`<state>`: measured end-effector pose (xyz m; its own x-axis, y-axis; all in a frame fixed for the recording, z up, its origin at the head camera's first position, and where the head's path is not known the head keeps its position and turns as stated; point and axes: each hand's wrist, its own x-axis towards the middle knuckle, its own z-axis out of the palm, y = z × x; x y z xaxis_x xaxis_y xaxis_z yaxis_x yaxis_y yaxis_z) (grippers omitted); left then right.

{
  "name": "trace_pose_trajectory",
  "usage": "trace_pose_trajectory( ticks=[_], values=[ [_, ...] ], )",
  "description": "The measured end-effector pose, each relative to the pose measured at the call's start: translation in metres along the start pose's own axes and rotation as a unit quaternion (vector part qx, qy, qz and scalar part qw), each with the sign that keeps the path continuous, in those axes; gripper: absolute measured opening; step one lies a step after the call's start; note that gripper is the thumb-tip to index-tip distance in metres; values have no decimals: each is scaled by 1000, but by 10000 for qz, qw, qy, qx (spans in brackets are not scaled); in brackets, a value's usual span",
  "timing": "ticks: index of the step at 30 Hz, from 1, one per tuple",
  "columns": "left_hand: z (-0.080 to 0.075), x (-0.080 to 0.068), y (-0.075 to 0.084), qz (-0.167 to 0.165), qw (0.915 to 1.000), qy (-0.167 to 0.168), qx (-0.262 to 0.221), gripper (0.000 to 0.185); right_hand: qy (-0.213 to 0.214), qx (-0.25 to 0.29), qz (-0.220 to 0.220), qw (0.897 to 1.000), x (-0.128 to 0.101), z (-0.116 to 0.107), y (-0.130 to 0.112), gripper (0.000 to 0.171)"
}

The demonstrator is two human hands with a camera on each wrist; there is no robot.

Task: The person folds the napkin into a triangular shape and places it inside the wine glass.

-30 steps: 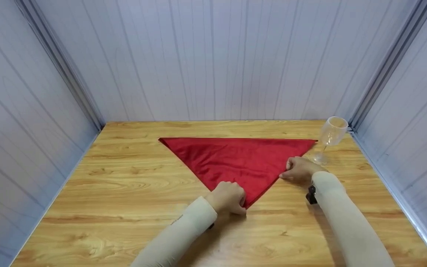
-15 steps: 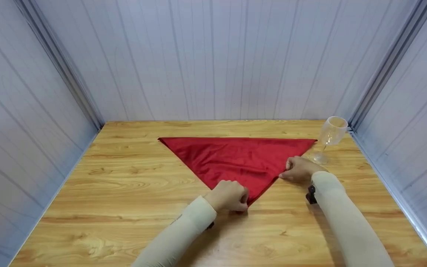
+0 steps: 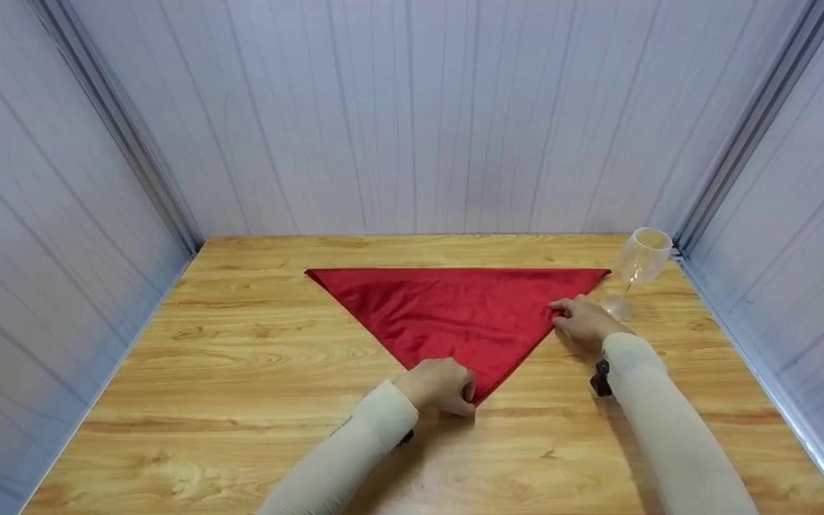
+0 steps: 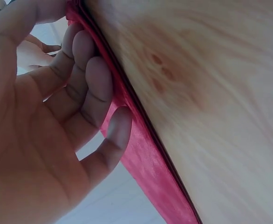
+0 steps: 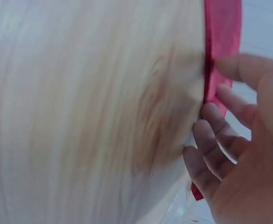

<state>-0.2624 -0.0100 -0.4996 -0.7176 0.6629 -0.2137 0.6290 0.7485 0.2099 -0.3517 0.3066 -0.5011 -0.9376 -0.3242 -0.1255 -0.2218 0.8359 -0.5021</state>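
The red cloth (image 3: 455, 311) lies flat on the wooden table (image 3: 226, 372), folded into a triangle with its long straight edge toward the back wall and its point toward the person. Nearest, the left hand (image 3: 440, 386) sits at that near point; the head view shows its fingers curled down onto the tip, and in the left wrist view the fingers (image 4: 97, 88) are bent against the doubled red edge (image 4: 146, 158), with the thumb at the top of the frame also on the cloth, so it seems to pinch the corner, though the grip itself is partly hidden. A little further off, the right hand (image 3: 584, 320) rests on the right slanting edge, high up toward the far right corner; the right wrist view shows its fingers (image 5: 211, 135) loosely bent, their tips laid on the hem (image 5: 220, 46), pressing rather than clasping, as far as can be told. The fabric looks thin, soft and slightly glossy, so it is likely light and limp, apt to slide on the smooth wood and to lose a crease unless held down; the corners and the hemmed edges look the surest places to take it, with both layers pinched together. Furthest, a clear stemmed glass (image 3: 639, 268) stands upright just beyond the cloth's far right corner, close to the right hand and probably easy to tip.
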Motion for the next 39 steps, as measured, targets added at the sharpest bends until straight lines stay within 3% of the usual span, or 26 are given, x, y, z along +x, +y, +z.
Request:
trace_pose_trajectory(
  ticks=[12,19,23,28,34,39],
  values=[
    [-2,-4,3,-136,9998,-146,31,16,155,-617,82,9979,4,1,5,49],
    [-1,-8,-1,260,9996,-88,73,21,39,-462,381,9982,1,3,3,55],
    [-2,-12,-6,592,9982,-26,-12,24,313,-525,-267,9978,0,10,-3,41],
    [-3,-19,-11,900,9959,74,39,27,356,-628,-1304,9888,1,18,-19,24],
    [-3,-26,-15,1142,9931,220,115,26,163,-681,-1970,9779,-5,31,-42,17],
    [-3,-32,-17,1225,9921,273,86,27,96,-654,-2273,9716,-16,45,-58,15]
  ],
)
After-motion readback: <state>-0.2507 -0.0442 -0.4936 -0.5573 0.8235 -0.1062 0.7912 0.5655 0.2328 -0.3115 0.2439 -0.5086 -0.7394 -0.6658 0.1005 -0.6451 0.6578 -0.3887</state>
